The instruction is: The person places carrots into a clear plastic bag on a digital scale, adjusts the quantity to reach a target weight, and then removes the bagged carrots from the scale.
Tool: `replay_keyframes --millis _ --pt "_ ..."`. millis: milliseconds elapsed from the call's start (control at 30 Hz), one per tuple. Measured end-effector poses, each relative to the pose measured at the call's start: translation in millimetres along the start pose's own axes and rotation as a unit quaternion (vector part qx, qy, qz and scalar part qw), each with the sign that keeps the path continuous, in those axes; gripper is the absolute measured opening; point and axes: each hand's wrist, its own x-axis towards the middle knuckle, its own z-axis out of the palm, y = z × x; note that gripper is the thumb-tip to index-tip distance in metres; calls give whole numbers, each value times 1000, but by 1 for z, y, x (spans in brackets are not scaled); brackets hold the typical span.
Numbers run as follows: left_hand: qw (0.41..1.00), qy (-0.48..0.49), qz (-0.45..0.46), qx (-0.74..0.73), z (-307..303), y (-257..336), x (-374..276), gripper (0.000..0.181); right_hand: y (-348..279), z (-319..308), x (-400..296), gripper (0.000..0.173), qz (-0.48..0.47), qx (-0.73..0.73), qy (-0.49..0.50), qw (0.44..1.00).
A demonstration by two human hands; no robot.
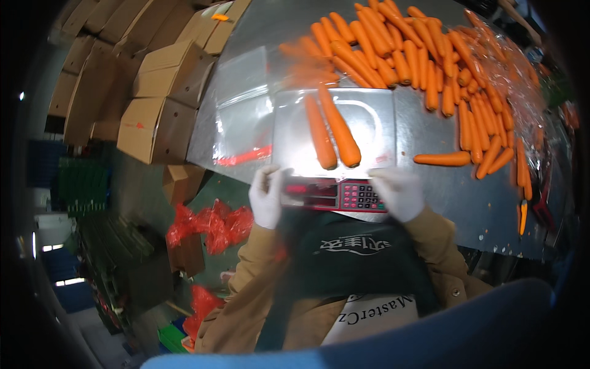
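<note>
My left hand (266, 197), in a white glove, is at the left front corner of a weighing scale (385, 120) with a metal pan. My right hand (400, 193), also gloved, is blurred over the right end of the scale's keypad (359, 195). Each hand pinches a side of a clear plastic bag (341, 176), whose near edge runs across the scale's front. Two carrots lie side by side over the pan: a hazy left carrot (320, 133), apparently behind plastic, and a sharper right carrot (341, 129). Whether both are inside the bag I cannot tell.
A large heap of carrots (392, 46) covers the metal table's far side. One carrot (442, 159) lies right of the scale. Clear bags (242, 115) lie left of it. Cardboard boxes (156, 106) stand beyond the left edge; red plastic bags (214, 223) lie below. A person's arm (521, 20) shows top right.
</note>
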Motion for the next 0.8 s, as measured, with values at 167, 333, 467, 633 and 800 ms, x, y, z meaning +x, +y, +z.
replay_keyframes --millis 167,333,467,633,800 --pt "986 -113 52 110 53 -28 0 38 10 72 20 52 0 -162 -86 983" --pt "992 -122 40 8 80 -11 -7 26 6 67 35 63 59 -197 -78 975" --pt "988 -151 14 -26 71 -30 -3 21 18 50 33 48 51 -197 -62 977" --pt "991 -120 42 -38 71 -27 -3 19 115 -25 2 18 54 -3 225 973" --pt "995 -75 61 1 73 -16 -3 21 192 -121 -45 38 145 -481 126 855"
